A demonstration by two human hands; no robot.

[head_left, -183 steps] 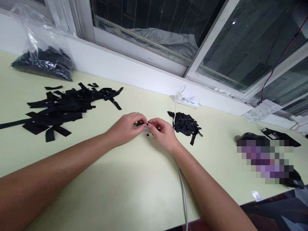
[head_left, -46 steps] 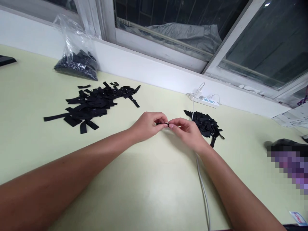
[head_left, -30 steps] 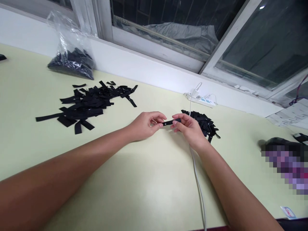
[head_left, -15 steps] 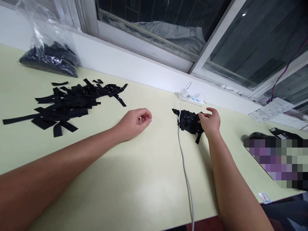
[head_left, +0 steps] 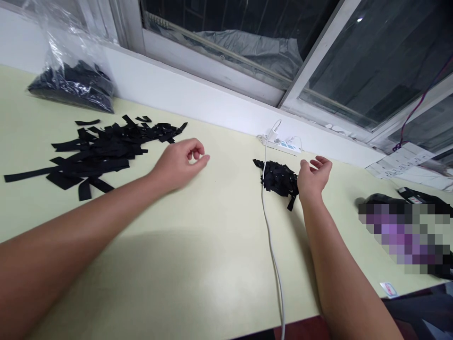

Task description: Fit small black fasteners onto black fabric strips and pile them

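Just right of a large spread-out heap of black fabric strips (head_left: 102, 148), my left hand (head_left: 182, 163) hovers over the table with its fingers curled and the thumb apart from them; nothing shows in it. A smaller pile of black strips (head_left: 279, 178) lies right of centre, under part of a white cable. My right hand (head_left: 314, 178) is at that pile's right edge, thumb and fingers apart, holding nothing that I can see. It covers the pile's right edge.
A clear plastic bag (head_left: 74, 85) of black strips stands at the back left. The white cable (head_left: 271, 236) runs from a power strip (head_left: 283, 144) by the wall to the table's front edge. A partly blurred dark object (head_left: 399, 231) lies at the right, near a small sticker (head_left: 389, 289).
My left hand has moved left and slightly up, toward the large heap, its thumb parting from the fingers. My right hand has let go of the small pile and opened, shifting slightly right.
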